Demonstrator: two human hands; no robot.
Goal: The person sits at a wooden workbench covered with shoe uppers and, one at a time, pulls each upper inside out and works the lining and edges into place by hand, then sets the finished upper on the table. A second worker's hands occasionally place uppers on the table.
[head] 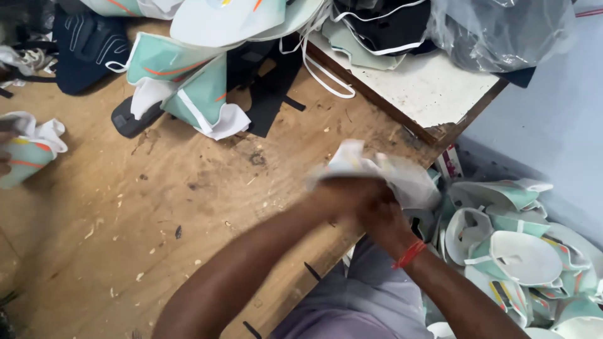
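Between both hands, left hand (342, 191) and right hand (380, 210) grip one white shoe upper (389, 172); finished uppers (521, 257) pile right, more (188, 81) wait beyond on the counter (157, 207)

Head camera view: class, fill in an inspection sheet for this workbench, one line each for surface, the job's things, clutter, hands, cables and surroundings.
Surface: wooden workbench, scuffed, with small chips and stains scattered over it.
Job's things: white fabric piece, blurred, gripped at the bench edge.
Clutter: mint and white shoe uppers piled at the back; dark fabric pieces; clear plastic bag on a white board.
Hands: left hand and right hand both closed on the fabric piece; red thread on the right wrist.
Cables: nothing seen.
Surroundings: heap of finished uppers below the bench on the right; pale wall.
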